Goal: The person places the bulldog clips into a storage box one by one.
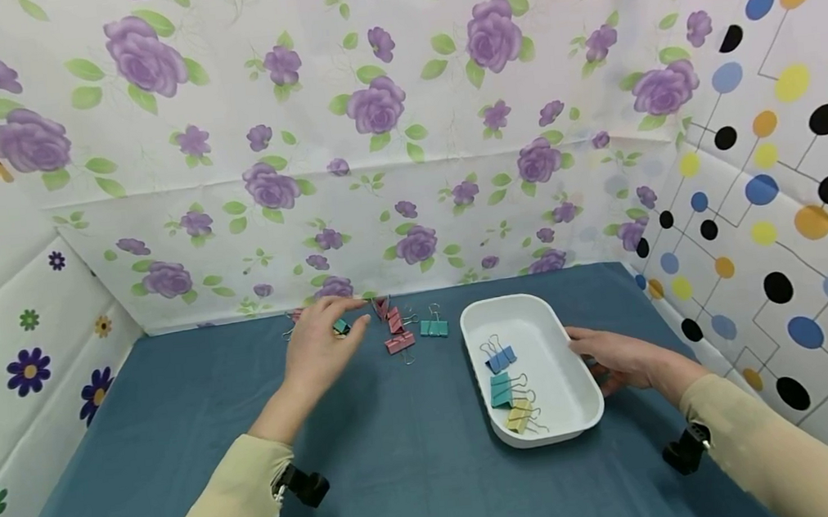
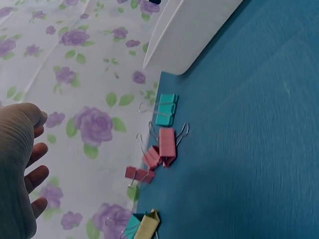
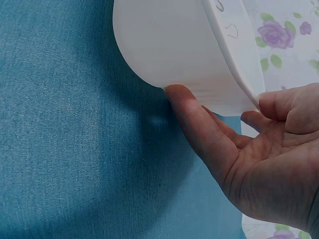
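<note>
My left hand [image 1: 320, 342] hovers with its fingers spread over loose binder clips by the back wall; the left wrist view shows that hand [image 2: 21, 167] holding nothing. A teal clip [image 1: 341, 326] peeks out below its fingers. To their right lie pink clips [image 1: 399, 342] and another teal clip [image 1: 433, 327], seen again in the left wrist view as pink clips [image 2: 167, 144] and a teal clip [image 2: 166, 109]. A white tray [image 1: 561, 336] holds a blue clip [image 1: 500, 358], a teal clip [image 1: 501, 390] and a yellow clip [image 1: 520, 415]. My right hand [image 1: 611, 356] rests against the tray's right side, thumb [image 3: 182, 102] on the tray wall [image 3: 169, 45].
A blue cloth [image 1: 402, 457] covers the table. Floral sheets [image 1: 380, 212] wall the back and left, a dotted sheet [image 1: 771, 202] the right. A teal and a yellow clip [image 2: 144, 226] lie together at the wall's foot.
</note>
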A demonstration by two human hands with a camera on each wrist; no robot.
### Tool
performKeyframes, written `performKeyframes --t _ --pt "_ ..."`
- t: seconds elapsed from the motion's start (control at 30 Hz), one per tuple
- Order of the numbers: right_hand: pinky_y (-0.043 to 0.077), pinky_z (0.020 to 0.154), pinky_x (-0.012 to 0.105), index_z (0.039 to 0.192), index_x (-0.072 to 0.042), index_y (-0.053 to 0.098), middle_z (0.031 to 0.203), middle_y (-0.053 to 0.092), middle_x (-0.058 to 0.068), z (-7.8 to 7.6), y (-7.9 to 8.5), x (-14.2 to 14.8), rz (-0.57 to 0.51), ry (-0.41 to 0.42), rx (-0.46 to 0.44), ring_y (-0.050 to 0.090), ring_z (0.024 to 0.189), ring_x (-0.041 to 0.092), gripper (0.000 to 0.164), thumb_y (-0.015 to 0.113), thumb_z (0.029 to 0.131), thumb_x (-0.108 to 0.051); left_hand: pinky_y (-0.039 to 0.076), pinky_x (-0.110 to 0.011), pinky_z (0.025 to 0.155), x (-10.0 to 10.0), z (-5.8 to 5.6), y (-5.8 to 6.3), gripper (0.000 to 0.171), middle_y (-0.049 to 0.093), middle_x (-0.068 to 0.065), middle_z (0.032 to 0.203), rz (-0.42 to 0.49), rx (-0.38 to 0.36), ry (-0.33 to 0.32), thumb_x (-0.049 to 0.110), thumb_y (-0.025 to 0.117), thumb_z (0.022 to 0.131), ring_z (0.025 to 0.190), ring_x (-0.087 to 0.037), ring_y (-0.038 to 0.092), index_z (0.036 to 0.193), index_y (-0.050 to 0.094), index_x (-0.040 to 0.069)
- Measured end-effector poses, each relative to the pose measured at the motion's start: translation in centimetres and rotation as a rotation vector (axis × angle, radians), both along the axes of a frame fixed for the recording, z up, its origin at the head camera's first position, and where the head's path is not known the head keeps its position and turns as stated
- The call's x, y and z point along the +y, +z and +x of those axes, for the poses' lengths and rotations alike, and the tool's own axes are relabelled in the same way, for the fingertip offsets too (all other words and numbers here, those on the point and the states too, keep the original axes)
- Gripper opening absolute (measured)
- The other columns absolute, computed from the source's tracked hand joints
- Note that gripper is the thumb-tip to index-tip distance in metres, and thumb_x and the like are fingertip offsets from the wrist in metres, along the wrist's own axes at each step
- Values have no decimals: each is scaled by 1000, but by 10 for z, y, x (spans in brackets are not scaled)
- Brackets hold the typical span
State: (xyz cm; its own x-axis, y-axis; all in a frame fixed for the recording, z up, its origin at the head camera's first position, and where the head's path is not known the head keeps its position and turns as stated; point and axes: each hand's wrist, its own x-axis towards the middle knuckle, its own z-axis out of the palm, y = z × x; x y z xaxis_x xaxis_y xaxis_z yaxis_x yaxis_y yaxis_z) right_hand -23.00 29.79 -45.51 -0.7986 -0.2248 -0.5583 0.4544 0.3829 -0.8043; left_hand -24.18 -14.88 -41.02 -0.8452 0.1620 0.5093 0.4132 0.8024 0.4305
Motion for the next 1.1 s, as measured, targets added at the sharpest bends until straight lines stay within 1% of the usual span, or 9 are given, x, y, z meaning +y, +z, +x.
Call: performKeyframes --t 0.13,0.23,0.3,0.4,0.57,0.67,0.83,1.0,1.1 --pt "52 69 52 148 -33 20 133 44 16 1 0 0 -3 0 -1 58 100 34 54 44 99 -35 41 -46 87 -7 -1 1 29 58 4 110 -7 0 22 37 63 88 102 -23 51 114 66 25" --pt "52 69 52 148 -33 20 132 44 16 1 1 0 -3 3 -1 58 100 34 55 44 99 -35 42 -43 79 -13 -2 2 27 58 6 107 -10 -11 29 36 62 89 95 -21 50 114 65 26" --pt "52 69 52 148 -33 20 132 44 16 2 1 0 -5 4 -1 58 99 34 55 43 99 -35 41 -41 76 -17 -3 2 26 58 6 107 -10 -20 34 35 62 89 92 -20 50 114 65 27" --pt "52 69 52 148 -33 19 132 44 16 2 1 1 -6 5 -2 58 99 35 55 44 99 -35 41 -42 76 -23 -3 5 25 57 5 108 -9 -38 49 36 61 90 90 -20 50 113 64 29" --pt "52 68 51 148 -33 19 133 44 16 2 2 1 -5 4 -2 58 99 34 55 43 99 -35 42 -43 76 -31 -6 5 25 56 4 112 -1 -58 69 36 59 91 91 -21 52 114 65 27" --pt "52 68 51 148 -33 19 132 44 16 2 2 0 -7 5 -2 58 98 35 54 43 99 -34 42 -44 77 -36 -9 4 26 56 3 113 3 -73 81 35 58 91 91 -21 53 115 65 26" --pt "52 68 51 148 -33 19 131 45 16 3 2 1 -8 5 -1 58 99 35 54 43 99 -34 40 -46 81 -43 -12 2 27 57 0 114 7 -83 107 35 58 91 92 -22 51 115 66 23" --pt "52 68 51 148 -33 19 130 45 16 2 1 0 -1 6 2 58 99 34 54 42 99 -34 41 -45 79 -50 -15 -3 27 57 -1 116 18 -98 133 35 58 91 94 -23 52 113 67 22" --pt "52 68 51 148 -33 19 130 45 16 1 1 0 1 4 3 58 98 34 54 43 99 -35 42 -44 75 -53 -17 -7 27 57 -2 113 21 -112 148 34 58 91 94 -23 53 114 67 22"
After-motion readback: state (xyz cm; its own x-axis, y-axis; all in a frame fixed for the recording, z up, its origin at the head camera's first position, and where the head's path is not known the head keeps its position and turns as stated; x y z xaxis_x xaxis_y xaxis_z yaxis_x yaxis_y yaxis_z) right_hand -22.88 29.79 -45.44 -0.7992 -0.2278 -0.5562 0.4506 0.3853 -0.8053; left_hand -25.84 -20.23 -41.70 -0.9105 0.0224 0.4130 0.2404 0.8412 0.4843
